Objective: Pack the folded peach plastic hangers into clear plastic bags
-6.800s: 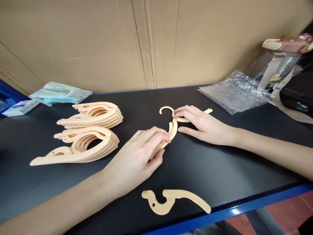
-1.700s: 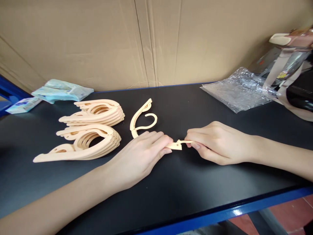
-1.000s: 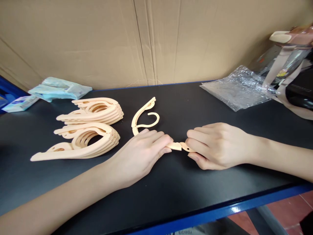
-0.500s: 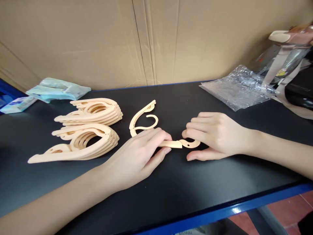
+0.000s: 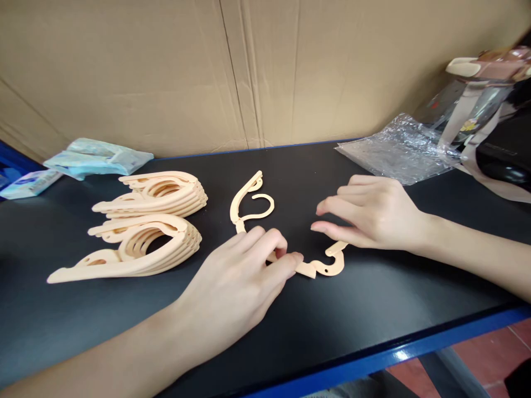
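A cream folding clothes hanger [image 5: 307,269] lies on the black tabletop, its two arms spread apart and its hook [image 5: 271,207] pointing up to the right. My left hand [image 5: 240,279] is closed on the nearer arm, thumb and forefinger pinching it and covering part of it. Over the hooked tip of that arm is my right hand [image 5: 369,215], thumb and fingers apart with nothing between them. A short end piece [image 5: 338,249] of the hanger runs under this hand; whether they touch I cannot tell.
On the left, folded hangers sit in two stacks, one farther [image 5: 166,193] and one nearer [image 5: 166,249]. Blue-white tissue packs [image 5: 99,157] lie behind them. A clear plastic bag [image 5: 381,149] and a strapped bottle [image 5: 477,105] are at right. A cardboard wall [image 5: 166,72] closes the back.
The hanger's nearer arm has swung toward me and the hanger has opened wider. My right hand has lifted away from the tip, uncovering it; my left hand has moved slightly right and nearer.
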Tool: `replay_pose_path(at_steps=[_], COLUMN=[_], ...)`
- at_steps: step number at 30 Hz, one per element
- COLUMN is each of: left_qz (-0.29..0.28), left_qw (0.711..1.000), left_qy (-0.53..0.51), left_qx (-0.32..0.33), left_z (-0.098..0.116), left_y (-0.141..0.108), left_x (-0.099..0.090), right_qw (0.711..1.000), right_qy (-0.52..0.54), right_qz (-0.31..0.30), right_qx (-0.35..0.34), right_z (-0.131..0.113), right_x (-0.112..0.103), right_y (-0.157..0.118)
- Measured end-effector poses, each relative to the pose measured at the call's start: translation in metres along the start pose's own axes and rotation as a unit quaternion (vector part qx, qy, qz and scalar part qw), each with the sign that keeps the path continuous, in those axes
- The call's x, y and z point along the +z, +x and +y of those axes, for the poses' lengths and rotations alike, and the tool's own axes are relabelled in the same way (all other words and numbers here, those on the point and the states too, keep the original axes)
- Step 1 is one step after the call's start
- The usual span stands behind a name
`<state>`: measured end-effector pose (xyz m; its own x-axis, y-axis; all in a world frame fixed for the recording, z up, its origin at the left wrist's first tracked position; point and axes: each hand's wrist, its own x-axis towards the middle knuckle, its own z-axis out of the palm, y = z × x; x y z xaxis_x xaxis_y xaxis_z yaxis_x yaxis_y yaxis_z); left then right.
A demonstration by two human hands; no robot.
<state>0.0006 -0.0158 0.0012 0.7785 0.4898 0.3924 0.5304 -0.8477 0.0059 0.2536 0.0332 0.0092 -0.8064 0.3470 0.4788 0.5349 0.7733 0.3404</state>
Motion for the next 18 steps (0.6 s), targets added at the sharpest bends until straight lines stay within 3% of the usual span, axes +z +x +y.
replay_pose_path(at_steps=[4, 10, 18], left_qz=[-0.007, -0.031, -0.041], left_qw=[0.999, 0.997, 0.998], left_qy=[0.042, 0.061, 0.013], left_qx=[0.013, 0.040, 0.045], left_z=[0.0066, 0.0060, 0.0018], left_y=[-0.0036, -0.0030, -0.0040], left_x=[-0.0028, -0.0042, -0.0017], right_qw=[0.995, 0.994, 0.994], right_qy=[0.060, 0.087, 0.085], right_qz=[-0.025, -0.033, -0.025], right_qx=[-0.074, -0.065, -0.063], right_z=[-0.0075, -0.0112, -0.0080], right_x=[-0.0035, -0.0029, -0.0040], right_y=[-0.0011, -0.0042, -0.0010])
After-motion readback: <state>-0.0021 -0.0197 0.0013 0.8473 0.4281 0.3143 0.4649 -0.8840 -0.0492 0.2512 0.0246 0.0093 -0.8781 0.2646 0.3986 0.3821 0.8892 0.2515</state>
